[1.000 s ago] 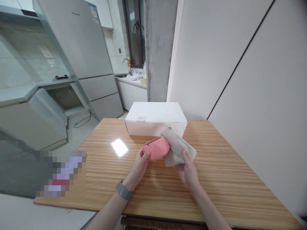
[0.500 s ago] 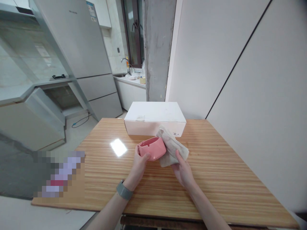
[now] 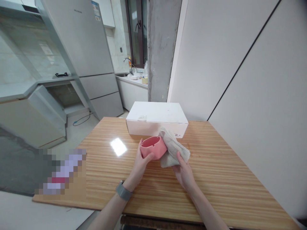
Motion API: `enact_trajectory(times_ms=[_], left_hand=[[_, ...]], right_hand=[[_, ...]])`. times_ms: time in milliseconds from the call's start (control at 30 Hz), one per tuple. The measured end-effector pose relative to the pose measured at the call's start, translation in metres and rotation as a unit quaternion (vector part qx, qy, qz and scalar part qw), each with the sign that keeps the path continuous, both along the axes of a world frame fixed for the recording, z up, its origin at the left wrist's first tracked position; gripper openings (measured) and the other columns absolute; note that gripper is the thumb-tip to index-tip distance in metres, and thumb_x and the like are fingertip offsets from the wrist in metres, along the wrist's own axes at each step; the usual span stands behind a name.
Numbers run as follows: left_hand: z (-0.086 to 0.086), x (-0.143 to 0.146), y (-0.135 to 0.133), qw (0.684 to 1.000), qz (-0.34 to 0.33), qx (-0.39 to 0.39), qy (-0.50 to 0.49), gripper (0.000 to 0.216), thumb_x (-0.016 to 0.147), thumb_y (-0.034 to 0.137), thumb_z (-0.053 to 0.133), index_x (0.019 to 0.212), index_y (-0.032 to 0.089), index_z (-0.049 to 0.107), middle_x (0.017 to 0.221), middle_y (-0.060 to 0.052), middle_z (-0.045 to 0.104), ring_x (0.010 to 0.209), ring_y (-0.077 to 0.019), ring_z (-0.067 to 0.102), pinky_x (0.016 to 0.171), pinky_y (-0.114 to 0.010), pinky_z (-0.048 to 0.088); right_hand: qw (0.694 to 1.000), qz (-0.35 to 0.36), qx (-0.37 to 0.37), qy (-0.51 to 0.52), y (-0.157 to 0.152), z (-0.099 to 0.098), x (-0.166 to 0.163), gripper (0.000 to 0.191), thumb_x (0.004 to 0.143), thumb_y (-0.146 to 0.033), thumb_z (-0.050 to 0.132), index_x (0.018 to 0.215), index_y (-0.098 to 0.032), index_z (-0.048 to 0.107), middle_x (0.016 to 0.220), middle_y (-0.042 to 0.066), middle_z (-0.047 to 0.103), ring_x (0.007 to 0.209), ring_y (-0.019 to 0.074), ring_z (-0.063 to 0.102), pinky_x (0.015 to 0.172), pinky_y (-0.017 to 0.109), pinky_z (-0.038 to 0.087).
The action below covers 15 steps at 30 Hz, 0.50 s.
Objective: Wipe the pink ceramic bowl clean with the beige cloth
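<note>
"What's holding the pink bowl (image 3: 158, 150)?"
"The left hand (image 3: 142, 158) is clasping it mid-frame; the right hand (image 3: 183, 172) is pinching a cloth (image 3: 173, 149)."
"It's probably feeling light, stiff, slick; its sides are offering hold."

We're counting two hands (image 3: 141, 161) (image 3: 184, 174), one pink container (image 3: 157, 151), one grey cloth (image 3: 174, 149), one wristband (image 3: 124, 191), one fridge (image 3: 83, 44), and one counter (image 3: 227, 179) is carrying one white box (image 3: 157, 112) at its twelve o'clock!

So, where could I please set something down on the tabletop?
Bare tabletop lies right of the grey cloth and left of the pink container, short of the pixelated patch. The middle is crowded: left fingers hold the container, right fingers the cloth, before the white box.
</note>
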<state>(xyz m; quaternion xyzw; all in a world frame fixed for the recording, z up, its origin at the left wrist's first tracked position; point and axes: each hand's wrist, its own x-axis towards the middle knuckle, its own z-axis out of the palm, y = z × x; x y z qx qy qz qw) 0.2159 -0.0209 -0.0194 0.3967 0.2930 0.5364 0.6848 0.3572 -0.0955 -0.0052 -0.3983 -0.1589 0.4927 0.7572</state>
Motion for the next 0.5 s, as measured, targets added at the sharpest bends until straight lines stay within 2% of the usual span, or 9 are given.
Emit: enact_trajectory(times_ms=[67, 133, 233, 400, 500], left_hand=[[0.0037, 0.0004, -0.0030, 0.996, -0.059, -0.025, -0.055, 0.084, 0.069, 0.035, 0.076, 0.143, 0.025, 0.037, 0.143, -0.011, 0.050, 0.134, -0.0299, 0.043, 0.110, -0.042, 0.035], [0.0068, -0.0002, -0.0052, 0.993, -0.097, -0.027, -0.069, 0.082, 0.070, 0.031, 0.075, 0.143, 0.026, 0.038, 0.145, -0.010, 0.049, 0.137, -0.0289, 0.040, 0.112, -0.041, 0.033], [0.0090, -0.0022, -0.0060, 0.995, -0.093, -0.003, -0.025, 0.083, 0.069, 0.028, 0.078, 0.143, 0.026, 0.039, 0.144, -0.011, 0.049, 0.134, -0.0294, 0.044, 0.110, -0.042, 0.035], [0.0091, -0.0035, -0.0031, 0.994, -0.098, 0.048, 0.022, 0.095, 0.048, 0.027, 0.091, 0.133, 0.020, 0.049, 0.136, -0.014, 0.055, 0.127, -0.0345, 0.048, 0.105, -0.045, 0.039], [0.0107, -0.0035, -0.0035, 0.993, -0.092, 0.069, 0.024, 0.094, 0.044, 0.026, 0.091, 0.129, 0.021, 0.050, 0.133, -0.013, 0.057, 0.124, -0.0333, 0.051, 0.103, -0.043, 0.041]], right_hand=[[1.000, -0.012, 0.013, -0.001, 0.0009, 0.0015, 0.0027, 0.045, 0.072, -0.047, 0.078, 0.110, -0.026, 0.071, 0.124, 0.003, 0.069, 0.129, 0.0284, 0.052, 0.109, 0.046, 0.041], [1.000, -0.019, 0.022, -0.003, 0.0014, 0.0035, 0.0057, 0.045, 0.074, -0.047, 0.075, 0.113, -0.025, 0.069, 0.125, 0.004, 0.068, 0.130, 0.0289, 0.051, 0.106, 0.046, 0.044], [1.000, -0.021, 0.023, -0.001, 0.0013, 0.0064, 0.0088, 0.046, 0.076, -0.048, 0.073, 0.115, -0.024, 0.068, 0.125, 0.004, 0.069, 0.129, 0.0295, 0.052, 0.103, 0.045, 0.047], [1.000, 0.000, 0.013, 0.013, 0.0002, 0.0081, 0.0087, 0.048, 0.076, -0.048, 0.074, 0.117, -0.024, 0.068, 0.123, 0.003, 0.069, 0.129, 0.0300, 0.052, 0.103, 0.044, 0.048], [1.000, 0.019, 0.012, 0.020, -0.0005, 0.0074, 0.0070, 0.047, 0.077, -0.047, 0.074, 0.118, -0.025, 0.068, 0.124, 0.003, 0.069, 0.127, 0.0305, 0.054, 0.103, 0.046, 0.048]])
